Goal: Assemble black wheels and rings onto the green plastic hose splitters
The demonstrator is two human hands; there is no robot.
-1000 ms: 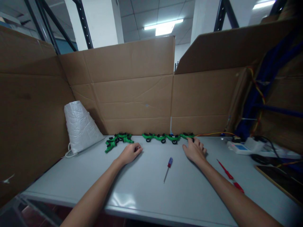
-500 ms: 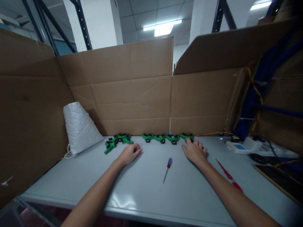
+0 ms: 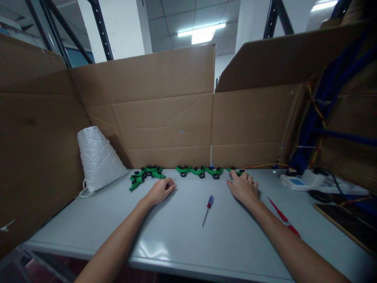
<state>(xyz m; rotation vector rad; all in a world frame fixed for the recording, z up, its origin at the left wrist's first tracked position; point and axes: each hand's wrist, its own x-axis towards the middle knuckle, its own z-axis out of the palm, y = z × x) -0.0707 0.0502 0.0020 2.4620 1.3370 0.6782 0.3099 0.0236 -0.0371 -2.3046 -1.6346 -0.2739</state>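
Three green toy vehicles (image 3: 199,172) with black wheels stand in a row near the back of the table. Just right of them, a fourth green toy vehicle (image 3: 232,170) is partly hidden by the fingers of my right hand (image 3: 243,186), which are closed on it. My left hand (image 3: 161,190) rests on the table with its fingers curled; whether anything is inside them is hidden. Beyond it lies a cluster of green toy pieces (image 3: 147,173). A screwdriver (image 3: 210,202) with a blue and red handle lies between my forearms.
A white padded bag (image 3: 100,161) leans at the back left. Cardboard walls (image 3: 165,118) enclose the table (image 3: 176,243). A red tool (image 3: 278,209) lies beside my right forearm. At the right are a power strip (image 3: 297,182), cables and a dark panel (image 3: 347,224).
The fourth green toy vehicle has shifted right with my right hand's fingers, opening a gap from the row. My left hand has stayed in place.
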